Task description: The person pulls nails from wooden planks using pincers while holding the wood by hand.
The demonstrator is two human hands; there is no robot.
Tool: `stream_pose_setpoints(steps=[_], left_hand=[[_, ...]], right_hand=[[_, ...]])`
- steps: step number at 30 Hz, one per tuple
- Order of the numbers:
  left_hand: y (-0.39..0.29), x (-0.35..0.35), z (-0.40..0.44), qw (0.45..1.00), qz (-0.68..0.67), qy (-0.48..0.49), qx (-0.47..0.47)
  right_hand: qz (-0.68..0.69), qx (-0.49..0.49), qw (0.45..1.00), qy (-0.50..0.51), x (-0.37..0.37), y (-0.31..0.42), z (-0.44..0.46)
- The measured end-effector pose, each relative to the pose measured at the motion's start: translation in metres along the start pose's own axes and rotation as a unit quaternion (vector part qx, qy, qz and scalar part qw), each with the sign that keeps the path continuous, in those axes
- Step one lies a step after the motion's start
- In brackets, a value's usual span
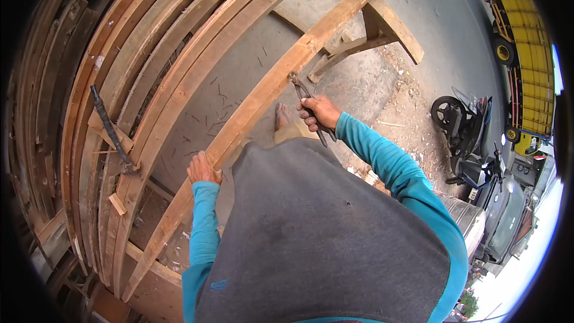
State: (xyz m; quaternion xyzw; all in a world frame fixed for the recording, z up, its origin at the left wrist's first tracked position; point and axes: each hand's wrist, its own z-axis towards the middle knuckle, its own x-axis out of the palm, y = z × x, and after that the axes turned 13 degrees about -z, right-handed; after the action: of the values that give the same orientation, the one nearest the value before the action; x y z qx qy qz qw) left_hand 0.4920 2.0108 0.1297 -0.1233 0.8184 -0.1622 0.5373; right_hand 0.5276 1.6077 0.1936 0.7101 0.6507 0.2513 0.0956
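A long wooden plank [263,96] runs diagonally in front of me, lying across wooden supports. My left hand [203,168] is wrapped over its edge near the lower part. In my right hand [318,113] is a pair of pincers [303,88], gripped by the handles. The pincers' jaws touch the plank's right edge, about midway along it; whether a nail sits between them is too small to tell. A hammer [110,124] with a dark wrapped handle rests on the planks to my left.
Long planks [161,84] are stacked at left, with a small wood block [118,204] on them. Nails [218,113] litter the ground below. A wooden trestle [382,21] supports the plank's far end. A motorcycle [469,137] and a yellow truck [526,54] stand at right.
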Motion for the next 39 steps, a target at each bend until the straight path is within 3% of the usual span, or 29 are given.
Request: stream_pose_setpoints(steps=[2, 3, 6, 7, 9, 10, 12, 13, 15, 18, 31, 39], left_hand=[[-0.003, -0.005, 0.003, 1.0, 0.0, 0.017, -0.009], [-0.003, -0.009, 0.005, 0.999, 0.001, 0.03, -0.017], [0.007, -0.013, 0.018, 0.996, -0.021, 0.083, -0.028], [0.009, -0.014, 0.02, 0.996, -0.017, 0.083, -0.032], [0.016, -0.02, 0.031, 0.991, -0.058, 0.115, -0.039], [0.015, -0.022, 0.032, 0.991, -0.06, 0.116, -0.038], [0.011, -0.026, 0.031, 0.99, -0.07, 0.119, -0.023], [0.009, -0.024, 0.028, 0.989, -0.075, 0.122, -0.026], [0.009, -0.02, 0.025, 0.995, -0.043, 0.09, -0.024], [0.007, -0.013, 0.019, 0.997, -0.028, 0.068, -0.027], [-0.006, -0.005, 0.0, 1.0, -0.003, 0.002, -0.016], [-0.01, -0.007, 0.0, 1.0, -0.003, -0.006, -0.015]], right_hand=[[-0.047, -0.045, 0.992, -0.107, 0.025, -0.007, 0.001], [-0.007, -0.073, 0.986, -0.153, 0.042, -0.023, 0.02], [0.014, -0.148, 0.966, -0.213, 0.064, -0.066, 0.073], [-0.167, -0.205, 0.908, -0.325, 0.06, -0.093, 0.1], [-0.331, -0.255, 0.805, -0.421, 0.065, -0.106, 0.108], [-0.354, -0.229, 0.838, -0.347, 0.053, -0.107, 0.084], [-0.261, -0.118, 0.946, -0.154, 0.046, -0.06, 0.011], [-0.266, -0.113, 0.945, -0.154, 0.033, -0.059, 0.003], [-0.088, -0.107, 0.979, -0.147, 0.005, -0.051, -0.004], [-0.149, -0.043, 0.983, -0.1, -0.032, -0.01, -0.022], [-0.381, 0.031, 0.923, 0.04, -0.087, 0.086, -0.024], [-0.436, 0.032, 0.899, 0.038, -0.104, 0.089, -0.004]])
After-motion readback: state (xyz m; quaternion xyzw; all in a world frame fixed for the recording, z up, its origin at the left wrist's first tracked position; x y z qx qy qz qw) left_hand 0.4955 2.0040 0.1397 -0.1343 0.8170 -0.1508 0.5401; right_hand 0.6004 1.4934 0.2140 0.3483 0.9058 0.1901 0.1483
